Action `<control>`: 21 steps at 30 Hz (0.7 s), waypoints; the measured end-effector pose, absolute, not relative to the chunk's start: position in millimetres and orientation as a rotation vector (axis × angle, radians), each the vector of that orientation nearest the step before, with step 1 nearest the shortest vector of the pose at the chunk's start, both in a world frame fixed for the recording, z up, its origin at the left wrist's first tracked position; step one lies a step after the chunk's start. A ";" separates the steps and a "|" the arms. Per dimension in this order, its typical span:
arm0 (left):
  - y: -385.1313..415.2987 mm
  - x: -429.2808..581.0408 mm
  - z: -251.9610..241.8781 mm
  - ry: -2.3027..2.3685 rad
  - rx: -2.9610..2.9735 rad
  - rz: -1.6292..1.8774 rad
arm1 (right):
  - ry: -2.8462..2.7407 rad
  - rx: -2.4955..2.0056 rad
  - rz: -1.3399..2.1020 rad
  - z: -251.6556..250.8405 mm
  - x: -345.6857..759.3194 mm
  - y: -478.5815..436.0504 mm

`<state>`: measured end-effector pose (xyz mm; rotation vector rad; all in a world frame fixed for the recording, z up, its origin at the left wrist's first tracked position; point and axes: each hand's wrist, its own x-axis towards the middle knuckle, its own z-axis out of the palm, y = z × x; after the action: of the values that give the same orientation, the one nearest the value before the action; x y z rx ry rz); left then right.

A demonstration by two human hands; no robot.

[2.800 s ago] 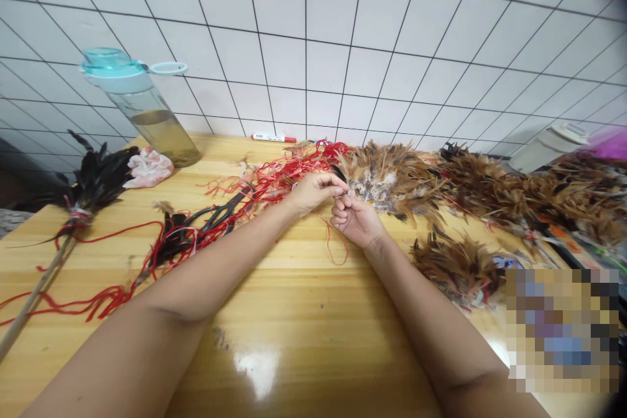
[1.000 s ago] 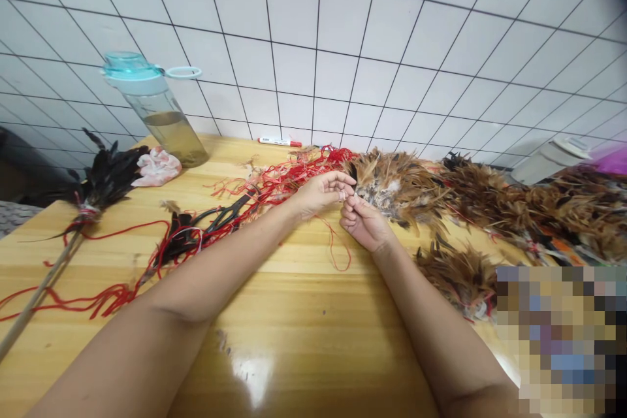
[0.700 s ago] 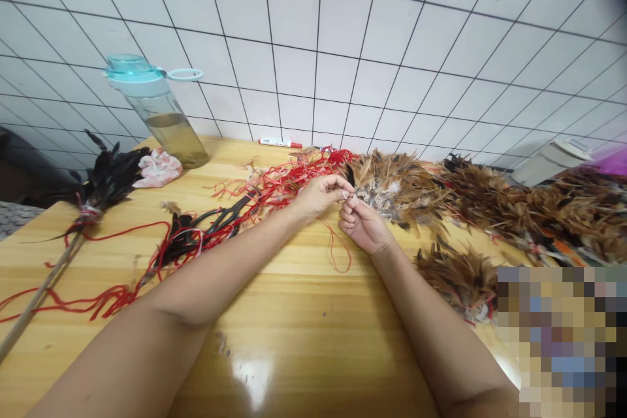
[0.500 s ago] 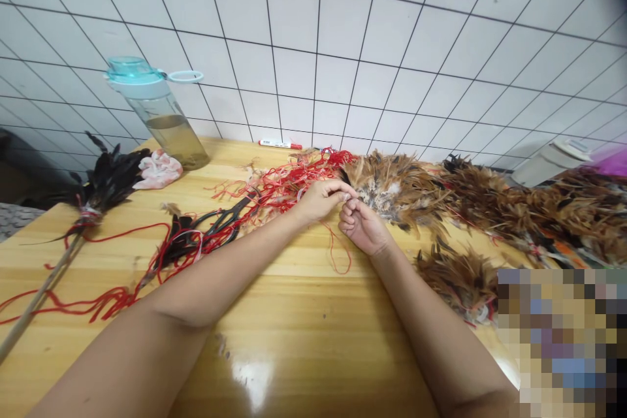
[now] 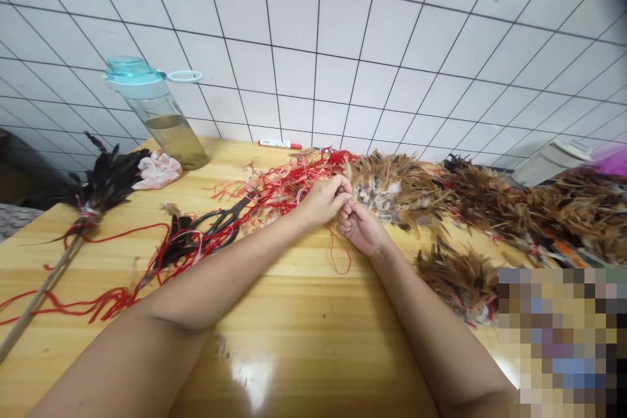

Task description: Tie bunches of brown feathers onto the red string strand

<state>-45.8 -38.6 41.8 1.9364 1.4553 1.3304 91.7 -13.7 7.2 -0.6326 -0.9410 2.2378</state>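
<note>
My left hand [image 5: 327, 200] and my right hand [image 5: 361, 227] meet over the middle of the table, fingertips together. Both are closed in a pinch, and whatever lies between the fingers is too small to make out. A loop of red string [image 5: 340, 269] lies on the wood just below them. Behind and left of my left hand is a tangle of red strings [image 5: 289, 179]. Brown feathers [image 5: 396, 186] fan out right behind my right hand.
Black scissors [image 5: 230, 215] lie among red strings on the left, near a black-feathered stick [image 5: 63, 261] and a crumpled tissue [image 5: 159, 170]. A bottle [image 5: 171, 134] and a marker [image 5: 280, 144] stand and lie by the wall. More feather bundles [image 5: 529, 209] cover the right.
The fingers of my left hand have curled in more and drawn slightly left, off the edge of the brown feathers. My right hand has barely shifted.
</note>
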 end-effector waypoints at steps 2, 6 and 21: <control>-40.3 -46.8 45.9 1.473 2.010 1.265 | -0.962 -0.632 2.238 6.3 92.0 -13.7; -40.7 -51.9 50.1 1.432 2.072 1.163 | -0.987 -0.592 2.254 5.9 93.7 -14.5; -36.7 -65.7 55.4 1.166 2.297 1.039 | -0.989 -0.581 2.227 4.1 95.2 -13.4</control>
<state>-65.7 -36.7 55.4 2.2968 1.1657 1.0391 95.2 -13.4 4.1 -0.5814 -0.9895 2.2274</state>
